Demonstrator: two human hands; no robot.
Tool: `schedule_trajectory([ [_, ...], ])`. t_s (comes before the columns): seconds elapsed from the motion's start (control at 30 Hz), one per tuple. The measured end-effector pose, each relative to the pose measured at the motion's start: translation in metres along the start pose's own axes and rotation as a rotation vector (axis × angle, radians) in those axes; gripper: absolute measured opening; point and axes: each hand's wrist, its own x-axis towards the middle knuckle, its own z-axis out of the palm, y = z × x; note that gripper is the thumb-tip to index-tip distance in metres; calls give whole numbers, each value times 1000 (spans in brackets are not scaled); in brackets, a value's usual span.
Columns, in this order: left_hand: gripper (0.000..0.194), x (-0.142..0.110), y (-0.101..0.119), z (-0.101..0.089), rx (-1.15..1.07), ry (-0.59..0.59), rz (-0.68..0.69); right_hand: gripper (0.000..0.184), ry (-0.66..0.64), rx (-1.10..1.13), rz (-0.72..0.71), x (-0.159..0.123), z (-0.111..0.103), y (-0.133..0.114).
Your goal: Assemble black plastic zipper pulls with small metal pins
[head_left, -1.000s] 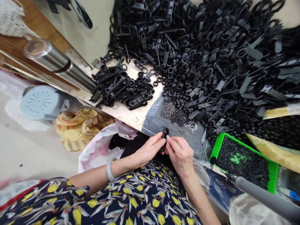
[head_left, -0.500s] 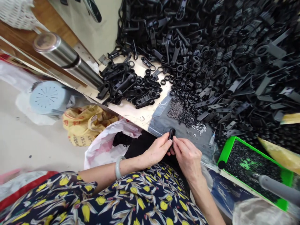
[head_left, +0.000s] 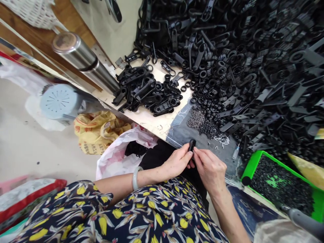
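A small elongated black plastic part with a rounded end (head_left: 192,144) is held just off the front edge of the table, above my lap. My left hand (head_left: 176,161) grips it from the left, thumb on top. From the right, the thumb and index finger of my right hand (head_left: 211,168) are closed at its near side; anything tiny between those fingertips is hidden. Past the hands, a grey mat (head_left: 181,130) carries small metal pieces (head_left: 196,118), small black pieces (head_left: 209,128) and loose silver pins (head_left: 222,139). Similar black parts (head_left: 149,89) lie heaped beyond to the left.
A huge pile of black plastic pieces (head_left: 227,50) covers the back and right. A green tray (head_left: 255,162) of small black bits stands at right. A steel flask (head_left: 86,60) lies slanted at left. Below are a white bag (head_left: 111,158), yellow sack (head_left: 95,131) and blue stool (head_left: 59,101).
The whole scene has slid right in the picture as my head view turned left. My hands keep their hold, and the black part has turned so its open face shows less.
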Motion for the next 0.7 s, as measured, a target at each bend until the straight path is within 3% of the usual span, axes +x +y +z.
schedule_trajectory([
  [0.3, 36, -1, -4, 0, 1, -5, 10, 19, -5, 1, -65, -2, 1, 3],
  [0.7, 32, 3, -11, -1, 70, 20, 48, 19, -109, -214, -131, 8, -4, -4],
])
